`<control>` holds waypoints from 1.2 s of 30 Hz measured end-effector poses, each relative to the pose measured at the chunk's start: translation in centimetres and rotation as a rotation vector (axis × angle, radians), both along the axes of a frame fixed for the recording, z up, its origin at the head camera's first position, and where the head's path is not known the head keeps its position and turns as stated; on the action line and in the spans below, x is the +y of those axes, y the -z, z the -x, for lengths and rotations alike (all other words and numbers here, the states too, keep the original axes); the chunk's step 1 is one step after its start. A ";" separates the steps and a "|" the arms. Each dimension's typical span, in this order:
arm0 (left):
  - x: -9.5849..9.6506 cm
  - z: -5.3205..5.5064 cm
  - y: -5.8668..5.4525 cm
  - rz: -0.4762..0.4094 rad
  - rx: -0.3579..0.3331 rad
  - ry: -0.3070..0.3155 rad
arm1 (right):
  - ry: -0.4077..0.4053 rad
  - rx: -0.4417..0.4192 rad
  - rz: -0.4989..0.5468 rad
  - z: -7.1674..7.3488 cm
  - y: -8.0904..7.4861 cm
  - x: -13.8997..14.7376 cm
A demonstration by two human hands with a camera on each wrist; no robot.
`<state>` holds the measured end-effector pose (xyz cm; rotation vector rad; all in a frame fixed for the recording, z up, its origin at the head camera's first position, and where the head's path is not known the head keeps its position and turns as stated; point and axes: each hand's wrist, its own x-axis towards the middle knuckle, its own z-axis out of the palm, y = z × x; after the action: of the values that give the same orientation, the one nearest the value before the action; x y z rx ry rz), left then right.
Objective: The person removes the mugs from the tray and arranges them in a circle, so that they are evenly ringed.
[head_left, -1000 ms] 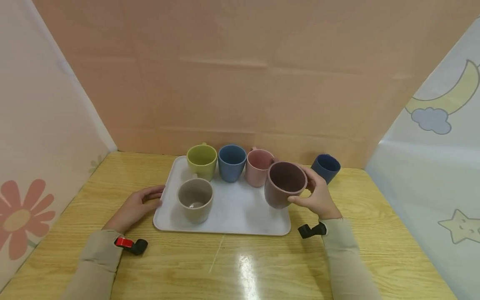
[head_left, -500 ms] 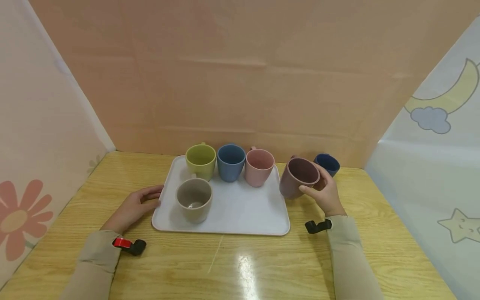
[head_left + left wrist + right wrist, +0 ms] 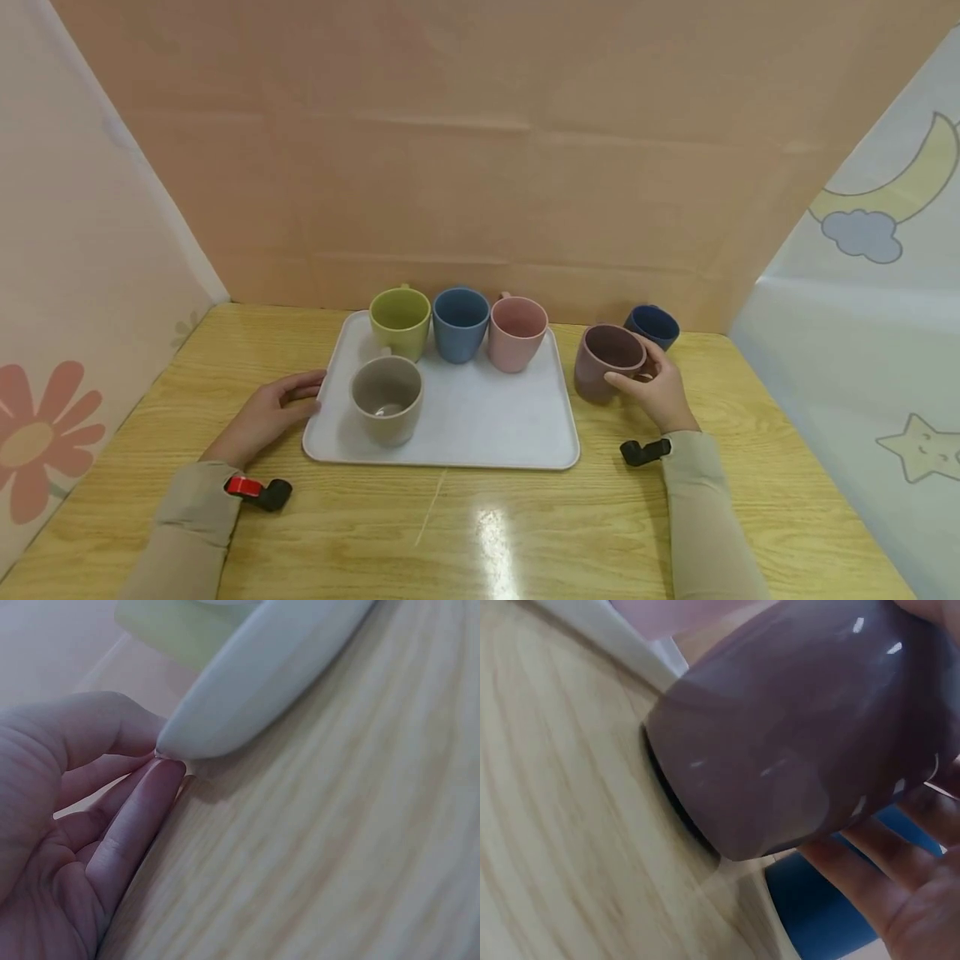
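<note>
My right hand (image 3: 656,387) grips a mauve mug (image 3: 592,375) just right of the white tray. Its fingers curve round the mug's side and the thumb lies at the near wall. In the right wrist view the mug's base is close over the wood, with a dark shadow under it. My left hand (image 3: 273,412) rests beside the tray (image 3: 480,425), its thumb (image 3: 131,832) and fingertips touching the left edge. On the tray stand a green mug (image 3: 402,337), a blue mug (image 3: 459,337), a pink mug (image 3: 513,346) and a beige mug (image 3: 390,421).
A navy mug (image 3: 651,321) stands at the back right, partly hidden behind the right hand and the mauve mug. An orange-brown backdrop (image 3: 465,167) rises behind the wooden table (image 3: 360,533), and printed white panels flank both sides.
My right hand has carried the mauve mug rightward from over the tray to beside it, then lowered it and turned it more upright. The left hand keeps its place at the tray's edge.
</note>
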<state>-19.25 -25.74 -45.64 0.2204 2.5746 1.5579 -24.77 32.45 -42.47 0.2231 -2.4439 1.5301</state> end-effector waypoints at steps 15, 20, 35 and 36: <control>0.1 0.0 -0.2 -0.005 0.011 0.012 | -0.077 -0.153 -0.158 -0.7 -2.0 2.4; 0.0 0.0 -0.1 -0.016 0.008 0.015 | -0.036 -0.118 -0.283 -0.8 -2.1 3.2; 0.0 0.0 0.2 -0.002 0.026 0.014 | 0.009 -0.093 -0.314 -1.0 -2.9 2.3; 0.0 0.0 0.2 -0.006 0.026 0.015 | 0.021 -0.091 -0.343 -1.0 -3.2 2.3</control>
<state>-19.29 -25.77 -45.81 0.2615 2.5819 1.5682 -23.75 34.76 -39.31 0.1923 -2.7604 1.1268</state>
